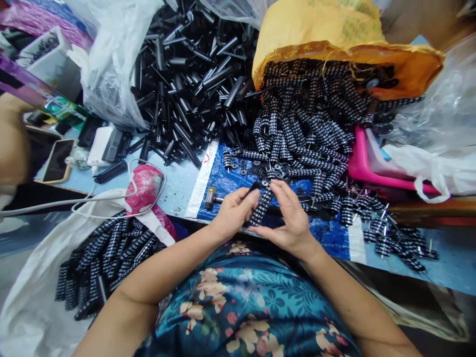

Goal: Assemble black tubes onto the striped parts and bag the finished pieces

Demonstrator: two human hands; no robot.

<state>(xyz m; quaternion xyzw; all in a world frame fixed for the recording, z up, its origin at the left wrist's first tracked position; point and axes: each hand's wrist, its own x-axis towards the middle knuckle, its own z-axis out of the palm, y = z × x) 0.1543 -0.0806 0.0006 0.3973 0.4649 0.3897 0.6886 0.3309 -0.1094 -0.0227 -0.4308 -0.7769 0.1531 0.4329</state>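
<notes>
Between my hands, a cylinder with black-and-white checks (262, 207) stands tilted over the near edge of the worktable. My right hand (292, 220) grips it, thumb at its lower end and fingers near the top. A small dark piece (255, 188) sticks out of the closed fingers of my left hand (238, 212), beside the cylinder's upper end; its exact kind is unclear. Just left of my left hand lies a small hammer (211, 198) on the blue sheet (215, 173). Beyond my fingers are loose black washers (243, 171) and more checked cylinders (308, 129), some with metal pins.
Black tubular handles (186, 99) are heaped at the back. A yellow sack (316, 29) spills checked cylinders; a pink tray (360, 163) stands right. A white sack (33, 292) holds more at lower left. A phone (58, 161), a white cable (100, 198) and another person's arm (13, 139) are left.
</notes>
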